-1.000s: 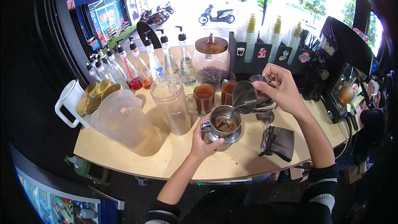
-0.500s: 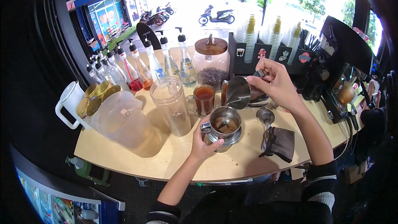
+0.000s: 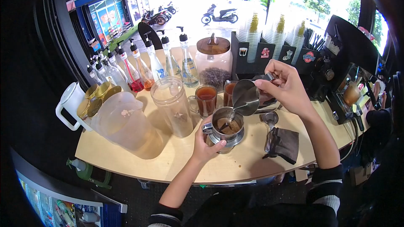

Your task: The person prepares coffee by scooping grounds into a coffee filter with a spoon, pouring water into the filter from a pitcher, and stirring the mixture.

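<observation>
My left hand (image 3: 206,145) grips a metal drip filter (image 3: 227,124), its fingers around the handle and rim plate; brown grounds and liquid show inside. The filter rests on a glass mostly hidden beneath it. Held by its handle in my right hand (image 3: 283,85), a metal pitcher (image 3: 246,97) tilts left, its spout over the filter, with a thin stream falling in. Behind the filter stand two glass mugs of reddish-brown drink (image 3: 206,100), the right one partly hidden by the pitcher.
Left are a clear canister (image 3: 172,107), a large frosted pitcher (image 3: 126,124), a white jug (image 3: 71,103) and several pump bottles (image 3: 130,69). A lidded jar (image 3: 214,63) and cup holder (image 3: 275,54) stand behind. Right lie a dark cloth (image 3: 286,145) and metal scoop (image 3: 270,119).
The pitcher drew back and tilted up half a second ago, and is now tipped again with a stream falling. The filter's contents look wetter. My left hand has kept its hold.
</observation>
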### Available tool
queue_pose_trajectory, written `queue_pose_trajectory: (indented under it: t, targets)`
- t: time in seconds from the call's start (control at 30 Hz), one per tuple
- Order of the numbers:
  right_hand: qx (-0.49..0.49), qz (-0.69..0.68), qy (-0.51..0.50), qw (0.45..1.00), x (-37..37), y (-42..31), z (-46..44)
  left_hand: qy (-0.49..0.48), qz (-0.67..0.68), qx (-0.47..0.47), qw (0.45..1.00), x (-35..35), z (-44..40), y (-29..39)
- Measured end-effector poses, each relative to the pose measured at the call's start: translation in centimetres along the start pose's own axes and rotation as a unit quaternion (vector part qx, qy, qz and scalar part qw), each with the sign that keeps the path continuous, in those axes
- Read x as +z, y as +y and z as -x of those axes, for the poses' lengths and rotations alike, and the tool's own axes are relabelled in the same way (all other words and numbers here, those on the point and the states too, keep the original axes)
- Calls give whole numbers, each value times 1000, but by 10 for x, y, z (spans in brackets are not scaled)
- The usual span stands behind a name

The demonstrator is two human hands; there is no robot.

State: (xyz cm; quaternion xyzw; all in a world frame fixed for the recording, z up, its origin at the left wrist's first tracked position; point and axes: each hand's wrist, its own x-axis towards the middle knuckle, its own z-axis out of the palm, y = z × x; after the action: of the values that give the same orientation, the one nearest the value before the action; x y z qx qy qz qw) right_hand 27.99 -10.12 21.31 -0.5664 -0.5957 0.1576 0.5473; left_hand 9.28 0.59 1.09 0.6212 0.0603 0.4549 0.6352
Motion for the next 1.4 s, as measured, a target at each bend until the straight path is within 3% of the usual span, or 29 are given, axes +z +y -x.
queue_pose_trajectory:
  t: [0.53,0.7,0.83,0.97,1.17,1.33,1.4]
  targets:
    - [27,-64,56,996,-8,22,2,-1,-13,5,1000,-1,0,-1]
    - [151,-247,141,947,-3,55,29,5,-1,4,1000,1,1,1]
    - [173,-349,162,907,6,132,53,8,2,-3,1000,-1,1,-3]
    - [195,-384,149,890,20,177,69,23,2,-10,1000,2,3,0]
    - [202,-400,164,879,41,182,69,24,-2,-9,1000,-1,4,-4]
    - [174,-212,115,955,26,202,76,25,-5,-10,1000,-3,4,-8]
    - [160,-42,132,977,12,182,82,28,-8,-10,1000,-2,4,-8]
